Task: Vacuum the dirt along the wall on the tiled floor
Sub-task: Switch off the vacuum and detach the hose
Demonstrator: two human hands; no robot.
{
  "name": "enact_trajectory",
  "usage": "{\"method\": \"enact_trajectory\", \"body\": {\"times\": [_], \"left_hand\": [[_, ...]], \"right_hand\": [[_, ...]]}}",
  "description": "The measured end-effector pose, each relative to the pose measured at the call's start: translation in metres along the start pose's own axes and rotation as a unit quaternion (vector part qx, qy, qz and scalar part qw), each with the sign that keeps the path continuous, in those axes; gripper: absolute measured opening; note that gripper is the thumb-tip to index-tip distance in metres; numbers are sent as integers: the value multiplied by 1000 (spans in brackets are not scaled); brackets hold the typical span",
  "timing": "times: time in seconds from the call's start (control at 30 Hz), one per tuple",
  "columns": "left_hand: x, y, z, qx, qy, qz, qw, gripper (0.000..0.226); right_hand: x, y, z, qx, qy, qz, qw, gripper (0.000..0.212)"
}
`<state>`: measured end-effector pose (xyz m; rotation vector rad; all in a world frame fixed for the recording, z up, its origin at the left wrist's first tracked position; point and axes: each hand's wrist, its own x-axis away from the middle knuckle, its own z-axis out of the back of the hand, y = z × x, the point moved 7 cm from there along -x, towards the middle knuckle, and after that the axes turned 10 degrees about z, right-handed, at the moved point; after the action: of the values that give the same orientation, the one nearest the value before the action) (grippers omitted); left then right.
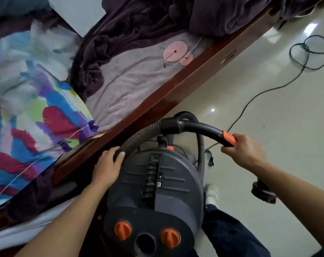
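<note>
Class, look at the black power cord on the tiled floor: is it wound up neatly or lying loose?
Lying loose. The power cord trails across the tiled floor in one long curve and ends in a few untidy loops near the top right.

A grey vacuum cleaner (157,191) with two orange knobs sits beside a wooden bed frame (176,93), the left hand (107,166) gripping its ribbed hose (139,136), the right hand (244,151) closed around the orange-collared black handle (204,128), above the glossy tiled floor (278,127) where a black cord (268,91) trails.

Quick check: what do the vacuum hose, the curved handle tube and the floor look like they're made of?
Vacuum hose: ribbed, matte, probably flexible plastic. Curved handle tube: smooth, rigid black plastic with a slight sheen and an orange collar. Floor: glossy pale tile, mirroring light patches.
</note>
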<state>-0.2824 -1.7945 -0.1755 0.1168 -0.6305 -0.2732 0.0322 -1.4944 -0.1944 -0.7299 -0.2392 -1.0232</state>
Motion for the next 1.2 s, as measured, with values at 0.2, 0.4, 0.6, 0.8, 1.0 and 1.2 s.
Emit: {"method": "enact_trajectory", "body": {"times": [0.2,0.4,0.6,0.8,1.0,1.2], "left_hand": [[-23,91,-37,-55,-47,-46,996,45],[-29,112,-67,-163,-112,-78,977,49],[-33,108,-81,-185,-155,-111,964,70],[-37,105,-95,-245,-180,-117,945,58],[-29,99,-100,-283,-168,-109,938,56],[22,128,-96,-365,-73,-136,918,42]], "right_hand": [[5,38,-26,31,-59,9,998,19],[-10,65,-65,43,-133,-18,990,19],[-26,72,-101,59,-211,-39,975,25],[-50,38,-130,20,-233,10,972,31],[-37,-13,-137,25,-190,88,978,38],[27,-9,-101,100,-152,98,978,37]]}}
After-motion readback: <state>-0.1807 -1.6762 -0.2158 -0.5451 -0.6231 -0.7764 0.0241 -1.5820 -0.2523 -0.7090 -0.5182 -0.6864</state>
